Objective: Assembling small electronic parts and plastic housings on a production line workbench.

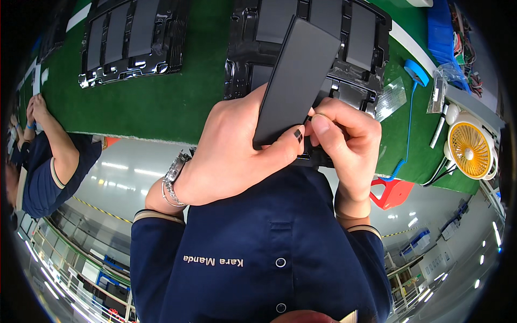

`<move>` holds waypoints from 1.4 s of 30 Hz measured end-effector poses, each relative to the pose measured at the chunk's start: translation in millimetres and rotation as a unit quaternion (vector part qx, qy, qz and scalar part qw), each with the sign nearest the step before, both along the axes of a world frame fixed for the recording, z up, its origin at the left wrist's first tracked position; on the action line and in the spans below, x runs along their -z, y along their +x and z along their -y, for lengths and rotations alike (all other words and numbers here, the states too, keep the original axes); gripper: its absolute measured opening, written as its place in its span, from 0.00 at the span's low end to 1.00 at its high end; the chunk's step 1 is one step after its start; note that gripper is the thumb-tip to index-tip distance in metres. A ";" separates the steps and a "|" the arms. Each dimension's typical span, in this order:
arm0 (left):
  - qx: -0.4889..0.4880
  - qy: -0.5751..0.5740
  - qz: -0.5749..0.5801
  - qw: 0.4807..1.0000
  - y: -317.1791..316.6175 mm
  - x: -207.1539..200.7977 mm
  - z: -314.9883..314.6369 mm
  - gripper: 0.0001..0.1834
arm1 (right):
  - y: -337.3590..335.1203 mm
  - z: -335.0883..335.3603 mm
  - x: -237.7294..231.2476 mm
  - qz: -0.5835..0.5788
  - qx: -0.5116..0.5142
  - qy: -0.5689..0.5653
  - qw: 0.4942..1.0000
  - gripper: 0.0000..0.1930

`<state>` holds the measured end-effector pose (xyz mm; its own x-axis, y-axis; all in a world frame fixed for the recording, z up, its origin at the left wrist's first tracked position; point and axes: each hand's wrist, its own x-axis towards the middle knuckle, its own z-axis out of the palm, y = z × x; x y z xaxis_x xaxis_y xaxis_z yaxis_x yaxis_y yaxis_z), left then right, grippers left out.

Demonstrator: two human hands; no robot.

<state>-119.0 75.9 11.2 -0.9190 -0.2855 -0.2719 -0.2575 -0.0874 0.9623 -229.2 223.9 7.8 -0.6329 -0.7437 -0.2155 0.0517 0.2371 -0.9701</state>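
A flat black rectangular slab, smooth and matte, is held tilted in front of my chest. My left hand grips it near its lower end, the thumb across its lower corner with a small black piece on the thumb. Close by that edge, my right hand has thumb and forefinger pinched together; whatever is between them is too small to make out. Behind the slab lies a black molded tray with similar dark slabs in its compartments.
Stacked black trays stand at the left on the green table mat. To the right are a blue coiled-cord wrist strap, clear plastic bags, a marker and a yellow fan. A red stool stands below; a co-worker's arm is at far left.
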 end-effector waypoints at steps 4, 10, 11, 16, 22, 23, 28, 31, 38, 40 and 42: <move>-0.001 0.002 0.002 1.000 0.2 0.5 -0.1 0.07 | 0.0 -0.2 1.7 0.002 0.000 -0.007 1.000 0.05; -0.004 -0.002 -0.003 1.000 -1.0 -0.2 -0.9 0.07 | 0.0 -0.4 2.6 0.003 0.004 -0.005 1.000 0.04; -0.003 -0.001 -0.003 1.000 -0.9 -0.3 -0.9 0.07 | -0.1 -0.3 2.4 0.002 0.004 -0.005 1.000 0.04; 0.002 0.002 0.013 1.000 -0.5 -0.9 -0.5 0.08 | -0.4 0.4 1.7 0.009 0.006 -0.004 1.000 0.03; -0.004 0.016 0.001 1.000 0.9 0.8 -2.5 0.09 | -1.5 0.1 -4.4 -0.042 0.001 0.055 0.998 0.04; -0.008 0.027 0.000 1.000 2.0 2.3 -2.5 0.09 | -1.8 -0.2 -3.7 -0.064 0.012 0.065 0.996 0.05; -0.010 0.130 0.022 0.991 2.4 -1.2 2.0 0.11 | -10.9 -8.3 -2.4 -0.053 0.076 0.062 0.994 0.08; 0.029 0.145 0.021 0.989 1.3 -3.0 0.5 0.10 | -16.1 -7.1 -8.7 -0.058 0.106 0.005 0.993 0.14; 0.107 -0.206 -0.108 0.967 5.8 7.2 -6.3 0.22 | -36.7 -21.1 -18.2 -0.179 0.037 -0.017 0.983 0.16; 0.064 -0.409 -0.103 0.904 9.3 17.3 19.1 0.27 | -53.2 -32.3 -15.9 -0.209 0.150 0.025 0.966 0.14; -0.034 -0.507 -0.031 0.861 18.2 32.0 28.9 0.29 | -66.3 -49.4 -10.3 -0.175 0.134 0.067 0.973 0.14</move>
<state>-100.8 47.0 -20.7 -0.8949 -0.4001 0.1978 -0.2298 0.7929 0.5643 -295.4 273.3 18.1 -0.8519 -0.5224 -0.0358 -0.1987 0.3856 -0.9010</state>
